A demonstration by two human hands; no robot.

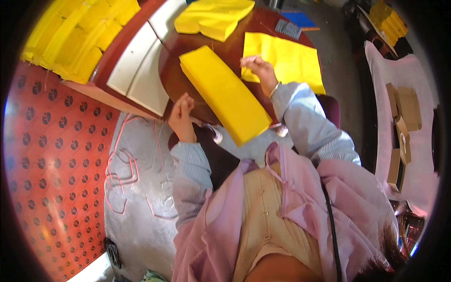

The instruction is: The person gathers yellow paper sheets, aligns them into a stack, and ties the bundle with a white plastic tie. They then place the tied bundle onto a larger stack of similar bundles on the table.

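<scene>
A long yellow folded piece [225,94], looking like cloth or soft sheeting, lies slantwise on the dark red round table [171,61], its near end reaching past the edge towards my body. To its left my left hand [182,117] is raised, fingers curled together, apart from the piece. My right hand [260,73] is on its other side, over a flat yellow sheet [293,61], with fingertips pinched together. Whatever either hand may hold is too small to make out. Another yellow folded piece [213,19] rests at the table's far side.
Yellow bundles [80,37] are piled on a surface at the far left, beside white panels [136,66]. A grey textured pad [288,29] and a blue flat item [300,19] lie at the table's far right. Pink cord [124,174] trails over the grey floor. Cardboard boxes [408,108] stand on a pale-covered surface at right.
</scene>
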